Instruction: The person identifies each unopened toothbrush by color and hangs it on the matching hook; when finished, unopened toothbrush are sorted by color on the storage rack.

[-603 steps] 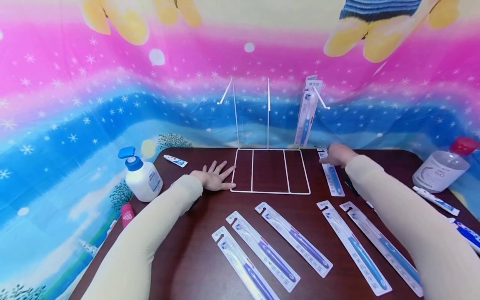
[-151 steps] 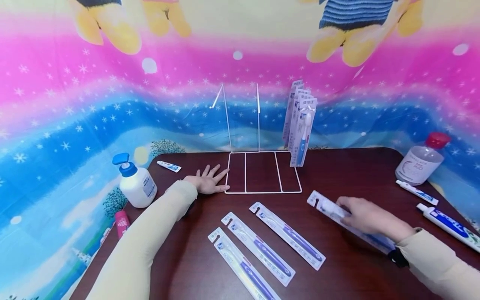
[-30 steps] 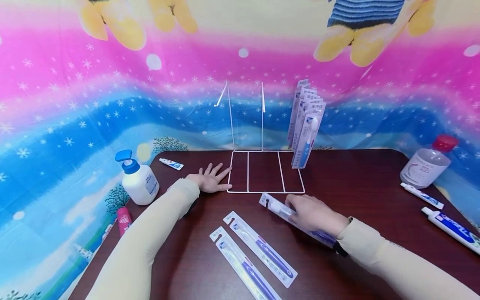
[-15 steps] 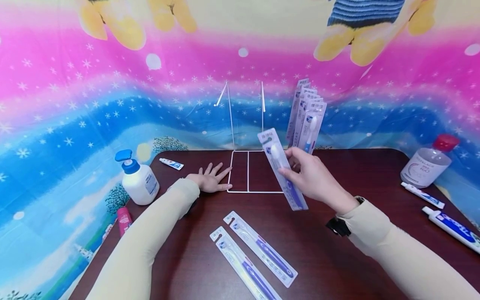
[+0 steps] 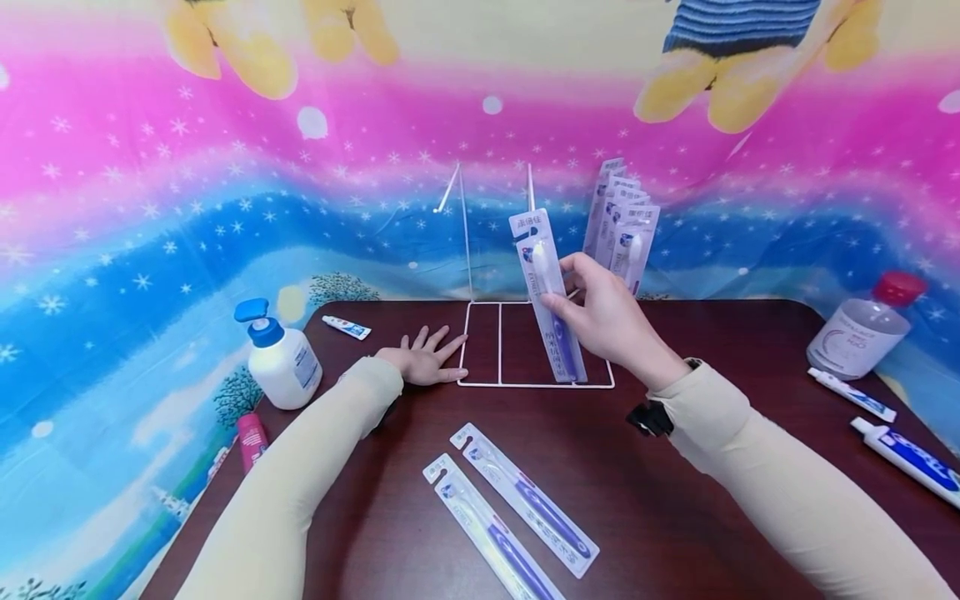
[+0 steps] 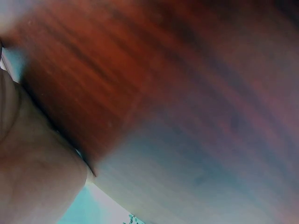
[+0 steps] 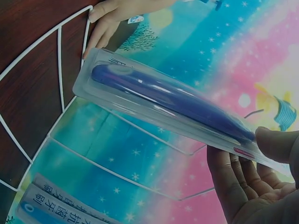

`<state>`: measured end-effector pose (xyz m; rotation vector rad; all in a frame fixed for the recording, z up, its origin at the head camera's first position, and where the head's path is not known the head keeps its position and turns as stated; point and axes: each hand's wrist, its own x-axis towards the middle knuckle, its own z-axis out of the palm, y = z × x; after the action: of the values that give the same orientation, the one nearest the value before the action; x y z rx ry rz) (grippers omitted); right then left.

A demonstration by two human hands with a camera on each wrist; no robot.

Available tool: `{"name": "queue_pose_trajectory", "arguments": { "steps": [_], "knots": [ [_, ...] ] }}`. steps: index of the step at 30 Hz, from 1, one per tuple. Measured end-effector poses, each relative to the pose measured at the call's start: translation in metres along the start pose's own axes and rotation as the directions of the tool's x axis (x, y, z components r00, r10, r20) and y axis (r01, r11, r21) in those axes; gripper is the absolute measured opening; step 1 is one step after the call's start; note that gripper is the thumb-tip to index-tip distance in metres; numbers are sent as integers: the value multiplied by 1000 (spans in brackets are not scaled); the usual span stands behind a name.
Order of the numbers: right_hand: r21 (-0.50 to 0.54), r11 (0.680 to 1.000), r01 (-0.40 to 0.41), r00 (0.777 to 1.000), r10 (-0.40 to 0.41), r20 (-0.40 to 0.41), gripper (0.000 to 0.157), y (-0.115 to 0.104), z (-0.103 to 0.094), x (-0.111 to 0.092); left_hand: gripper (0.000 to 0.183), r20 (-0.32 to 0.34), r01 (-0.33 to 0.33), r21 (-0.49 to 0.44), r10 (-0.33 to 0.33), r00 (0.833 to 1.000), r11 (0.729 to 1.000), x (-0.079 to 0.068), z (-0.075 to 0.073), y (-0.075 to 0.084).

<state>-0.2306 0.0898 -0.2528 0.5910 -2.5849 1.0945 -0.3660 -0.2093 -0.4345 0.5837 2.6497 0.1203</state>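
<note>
My right hand (image 5: 607,312) pinches a packaged toothbrush (image 5: 531,271) with a purple handle between thumb and fingers. It is held nearly upright in front of the white wire rack's (image 5: 500,342) middle prong, apart from it as far as I can tell. In the right wrist view the handle end of the toothbrush (image 7: 159,98) points away from the fingers. My left hand (image 5: 423,360) lies with fingers spread on the table, touching the rack base's left side. Several packaged toothbrushes (image 5: 637,250) hang on the rack's right prong. Two purple packaged toothbrushes (image 5: 528,500) lie on the table.
On the left stand a white pump bottle (image 5: 285,367) and a pink tube (image 5: 252,439), with a small toothpaste tube (image 5: 347,327) behind. At right are a red-capped bottle (image 5: 858,342), a small tube (image 5: 851,394) and a larger toothpaste tube (image 5: 907,454). A patterned cloth hangs behind.
The right hand has picked the purple toothbrush pack off the table, raised it and tilted it upright towards the middle prong. Over the longer span, blue packs went onto the right prong. The left hand stayed put.
</note>
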Motion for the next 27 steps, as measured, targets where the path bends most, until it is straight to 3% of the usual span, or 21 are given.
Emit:
{"name": "queue_pose_trajectory", "arguments": {
  "steps": [14, 21, 27],
  "knots": [
    [8, 997, -72, 997, 72, 20, 31, 11, 6, 23, 84, -14, 7, 33, -6, 1000, 999, 5, 4, -6],
    [-3, 989, -145, 989, 145, 37, 30, 20, 12, 44, 86, -6, 4, 28, -4, 1000, 1000, 2, 2, -4],
    [-36, 991, -131, 991, 132, 20, 27, 32, 22, 70, 84, -5, 18, 30, -18, 1000, 999, 0, 2, 0]
  ]
}}
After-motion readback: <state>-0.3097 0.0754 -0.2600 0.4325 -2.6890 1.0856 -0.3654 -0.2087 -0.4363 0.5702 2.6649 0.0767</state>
